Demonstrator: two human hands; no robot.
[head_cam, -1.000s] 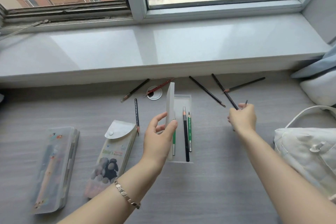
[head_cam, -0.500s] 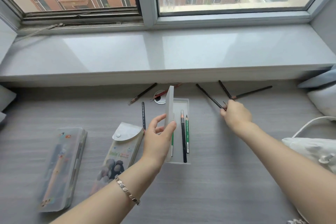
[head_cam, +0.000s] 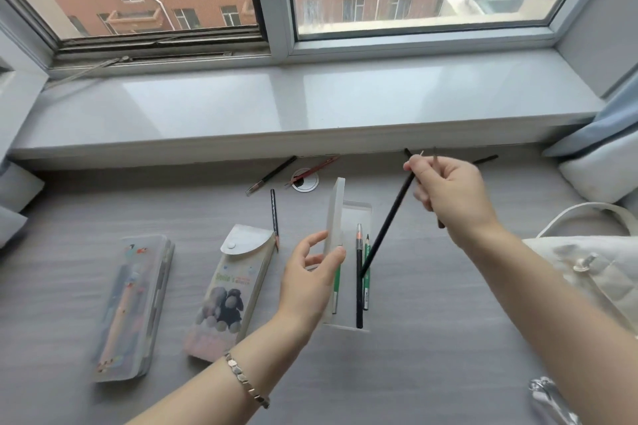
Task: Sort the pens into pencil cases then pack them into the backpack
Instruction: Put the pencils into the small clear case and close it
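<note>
grey desk point(head_cam: 431, 373): right hand point(head_cam: 452, 193) pinches black pencils point(head_cam: 390, 221); left hand point(head_cam: 310, 283) grips lid point(head_cam: 335, 214).

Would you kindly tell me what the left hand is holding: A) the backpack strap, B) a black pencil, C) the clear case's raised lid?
C: the left hand pinches the upright lid of the clear case, while the right hand holds the black pencils.
</note>
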